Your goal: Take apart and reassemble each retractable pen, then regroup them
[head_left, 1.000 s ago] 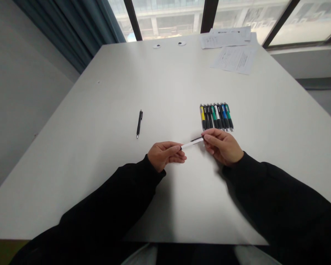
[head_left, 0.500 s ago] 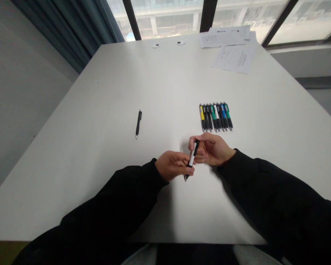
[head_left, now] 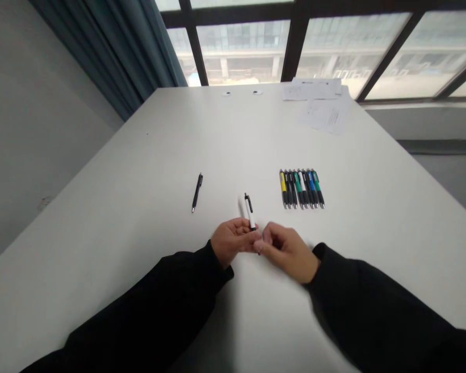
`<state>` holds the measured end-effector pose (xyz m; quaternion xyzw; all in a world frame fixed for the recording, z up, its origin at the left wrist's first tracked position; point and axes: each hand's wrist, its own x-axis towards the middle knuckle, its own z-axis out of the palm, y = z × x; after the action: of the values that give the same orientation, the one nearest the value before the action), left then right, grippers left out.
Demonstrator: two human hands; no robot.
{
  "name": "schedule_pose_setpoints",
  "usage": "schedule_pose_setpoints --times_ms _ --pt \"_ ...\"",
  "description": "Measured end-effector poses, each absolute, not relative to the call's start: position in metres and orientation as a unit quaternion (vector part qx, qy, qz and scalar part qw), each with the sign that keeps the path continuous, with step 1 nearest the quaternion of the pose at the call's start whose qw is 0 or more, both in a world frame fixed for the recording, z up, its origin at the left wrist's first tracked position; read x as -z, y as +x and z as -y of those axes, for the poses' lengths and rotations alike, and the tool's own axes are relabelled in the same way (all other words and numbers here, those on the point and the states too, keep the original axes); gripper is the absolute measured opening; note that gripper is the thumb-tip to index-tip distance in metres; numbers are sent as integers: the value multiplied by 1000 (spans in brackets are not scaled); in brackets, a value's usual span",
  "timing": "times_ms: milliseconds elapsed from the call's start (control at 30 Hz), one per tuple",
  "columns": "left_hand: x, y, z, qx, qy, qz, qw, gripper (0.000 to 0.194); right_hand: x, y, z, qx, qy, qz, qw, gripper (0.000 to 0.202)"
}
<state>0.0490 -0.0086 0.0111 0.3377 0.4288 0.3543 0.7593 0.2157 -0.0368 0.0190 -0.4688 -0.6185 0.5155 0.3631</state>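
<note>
My left hand pinches a white pen with a black clip near its lower part, above the table's near middle. The pen's clicker end points away from me. My right hand is closed, its thumb and fingertip at the pen's lower tip, which the fingers mostly hide. A black pen lies alone on the table to the left. To the right, a row of several pens lies side by side, with yellow, black, green, white and blue barrels.
The white table stretches to the window. Paper sheets lie at its far right, and two small white objects with dark centres rest at the far edge. A blue curtain hangs at the left.
The view has tilted up. My right hand has moved from the white pen's top end to its lower tip. In my left hand the pen now leans the other way, its top to the left.
</note>
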Motion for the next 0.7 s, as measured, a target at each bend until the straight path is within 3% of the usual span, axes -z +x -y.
schedule_pose_setpoints --times_ms 133,267,500,700 --pt "-7 51 6 -373 341 -471 723 48 -16 207 53 -257 -501 789 248 20" --pt "-6 52 6 -356 335 -485 725 48 -12 206 52 -109 -528 829 149 25" --pt "-3 53 6 -375 317 -471 733 59 -10 218 27 -18 -619 783 67 27" --pt "-2 53 9 -358 365 -461 725 53 -14 227 2 32 -701 712 20 30"
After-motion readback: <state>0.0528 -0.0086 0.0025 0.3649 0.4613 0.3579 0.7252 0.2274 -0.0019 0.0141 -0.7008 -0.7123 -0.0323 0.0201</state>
